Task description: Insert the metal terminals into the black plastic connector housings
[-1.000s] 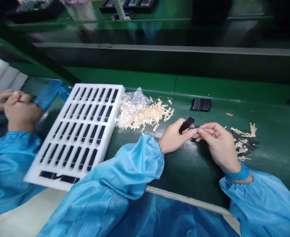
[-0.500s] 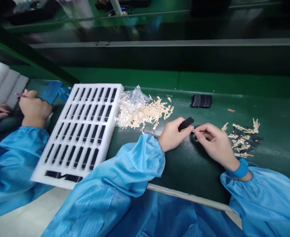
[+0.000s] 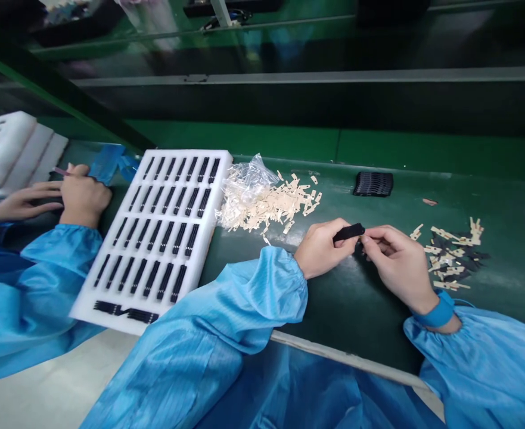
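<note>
Head cam: Gripping the black strip part point(image 3: 348, 232) in the left hand point(image 3: 325, 247), thumb and fingers shut around it, far end poking out toward the right. Part is held just above the desk point(image 3: 347, 322). Right hand point(image 3: 398, 256) meets that end, thumb and index narrowed to a pinch there; can't tell what, if anything, sits between the tips. Blue wristband point(image 3: 436, 310) on right wrist.

Beige tabs point(image 3: 284, 205) heaped beyond the left hand, clear plastic bag point(image 3: 254, 176) over the heap's left side. White foam tray point(image 3: 83, 305) left of that, four rows of seven slots with black parts in them, more lying flat in the near-edge slot.

Black ribbed stack point(image 3: 373, 184) near the far edge of the desk. Small reddish piece point(image 3: 429, 202) right of it. Mixed pile point(image 3: 447, 271) of beige and black pieces just beyond the right hand.

Far left: co-worker's hands point(image 3: 86, 196), one with a thin purplish stick point(image 3: 61, 171), beside stacked white foam blocks point(image 3: 50, 152).
</note>
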A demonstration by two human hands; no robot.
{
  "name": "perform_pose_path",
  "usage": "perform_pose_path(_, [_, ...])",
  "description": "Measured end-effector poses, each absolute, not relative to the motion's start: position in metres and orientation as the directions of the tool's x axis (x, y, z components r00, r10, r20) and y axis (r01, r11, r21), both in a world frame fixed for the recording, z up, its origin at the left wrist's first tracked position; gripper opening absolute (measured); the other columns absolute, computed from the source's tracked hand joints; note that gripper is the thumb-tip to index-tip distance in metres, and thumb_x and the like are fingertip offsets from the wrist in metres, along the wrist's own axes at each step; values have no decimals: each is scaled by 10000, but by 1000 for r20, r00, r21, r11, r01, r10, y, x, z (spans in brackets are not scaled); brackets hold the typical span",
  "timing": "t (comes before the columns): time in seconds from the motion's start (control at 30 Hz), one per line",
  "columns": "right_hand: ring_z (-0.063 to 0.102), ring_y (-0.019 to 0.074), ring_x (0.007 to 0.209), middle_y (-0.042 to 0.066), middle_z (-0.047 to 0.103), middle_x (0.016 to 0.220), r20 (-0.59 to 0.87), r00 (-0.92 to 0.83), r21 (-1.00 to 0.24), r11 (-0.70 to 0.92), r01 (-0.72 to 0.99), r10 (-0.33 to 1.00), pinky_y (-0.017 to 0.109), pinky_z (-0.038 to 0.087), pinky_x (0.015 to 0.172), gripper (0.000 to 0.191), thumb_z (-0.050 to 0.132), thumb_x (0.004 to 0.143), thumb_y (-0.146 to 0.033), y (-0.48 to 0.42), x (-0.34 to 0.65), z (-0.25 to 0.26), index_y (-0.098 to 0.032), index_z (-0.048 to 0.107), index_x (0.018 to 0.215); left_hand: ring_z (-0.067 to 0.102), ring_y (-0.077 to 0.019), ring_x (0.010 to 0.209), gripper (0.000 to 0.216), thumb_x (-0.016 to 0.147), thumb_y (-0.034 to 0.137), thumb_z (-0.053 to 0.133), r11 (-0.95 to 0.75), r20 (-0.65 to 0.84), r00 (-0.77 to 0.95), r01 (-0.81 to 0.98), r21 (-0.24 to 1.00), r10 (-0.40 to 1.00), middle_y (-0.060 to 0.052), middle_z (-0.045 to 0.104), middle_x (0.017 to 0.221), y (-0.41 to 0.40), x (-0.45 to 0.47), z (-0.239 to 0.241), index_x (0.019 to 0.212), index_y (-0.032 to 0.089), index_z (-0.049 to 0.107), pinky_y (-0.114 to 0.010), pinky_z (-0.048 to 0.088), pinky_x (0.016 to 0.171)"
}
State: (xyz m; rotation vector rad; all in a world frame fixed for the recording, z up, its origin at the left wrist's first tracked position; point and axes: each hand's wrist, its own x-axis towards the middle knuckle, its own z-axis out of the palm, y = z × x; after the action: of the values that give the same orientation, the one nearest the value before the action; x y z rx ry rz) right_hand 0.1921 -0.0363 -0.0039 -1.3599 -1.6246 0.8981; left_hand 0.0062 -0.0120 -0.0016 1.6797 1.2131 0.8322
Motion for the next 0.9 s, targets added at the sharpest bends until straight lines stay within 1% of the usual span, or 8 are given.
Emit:
perform_pose_path(0.2, [640, 148, 689, 38, 710, 878, 260, -165, -785, 308, 537, 951, 298, 547, 651, 92, 638, 976, -262, -38, 190, 1, -224, 696, 916, 435, -84, 595, 151, 813, 249, 643, -115, -4, 277, 412, 904, 961, 66, 471, 613, -11, 8, -2, 703, 191, 557, -227, 351, 608])
perform_pose_path(0.33, [654, 158, 666, 52, 711, 876, 175, -106, -849, 205, 487, 979, 307, 556, 606, 137, 639, 980, -335, -38, 190, 1, -222, 705, 937, 517, -118, 627, 55, 833, 238, 625, -86, 6, 177, 444, 892, 984, 42, 530, 632, 5, -8, 1, 815, 201, 662, -235, 373, 623])
perform_pose_path(0.43, [647, 153, 634, 48, 701, 842, 106, -44, -897, 114, 426, 993, 297, 547, 565, 170, 648, 973, -368, -38, 190, -1, -212, 707, 938, 524, -140, 631, 150, 883, 294, 621, -77, 121, -31, 608, 790, 992, 16, 544, 636, 22, -30, 4, 772, 195, 641, -258, 373, 643])
perform_pose_path(0.53, [643, 149, 631, 44, 695, 830, 94, -39, -911, 101, 401, 995, 297, 550, 578, 169, 654, 968, -366, -38, 190, -1, -209, 708, 933, 528, -156, 643, 195, 887, 347, 660, -58, 193, -111, 710, 701, 975, 9, 539, 633, 31, -42, 5, 766, 197, 627, -271, 380, 665])
perform_pose_path(0.6, [645, 151, 637, 42, 690, 825, 95, -39, -908, 103, 406, 995, 295, 545, 579, 168, 648, 971, -361, -38, 190, -1, -209, 707, 932, 550, -151, 658, 95, 879, 292, 661, -70, 173, -85, 680, 730, 981, 11, 578, 675, 29, -40, 6, 885, 197, 671, -267, 410, 696])
perform_pose_path(0.73, [629, 139, 620, 38, 672, 833, 107, -53, -894, 119, 432, 993, 275, 510, 543, 166, 625, 978, -343, -38, 191, -1, -204, 686, 911, 656, -146, 811, 261, 904, 296, 647, -105, 24, 208, 389, 915, 978, -32, 731, 968, 16, -22, 11, 1137, 190, 696, -256, 493, 805])
perform_pose_path(0.83, [619, 136, 626, 42, 660, 858, 109, -64, -889, 126, 440, 992, 266, 505, 533, 168, 612, 981, -342, -38, 191, 1, -204, 664, 900, 688, -181, 998, 293, 914, 357, 658, -64, -44, 399, 254, 965, 916, -65, 747, 1128, 7, -10, 12, 1141, 179, 710, -272, 507, 906])
perform_pose_path(0.9, [618, 144, 646, 47, 657, 864, 118, -77, -882, 140, 450, 990, 266, 510, 538, 173, 602, 987, -347, -38, 191, 2, -210, 659, 897, 683, -176, 948, 270, 904, 365, 669, -53, -69, 407, 280, 959, 911, -54, 753, 1057, 4, -6, 11, 1093, 178, 715, -269, 506, 871])
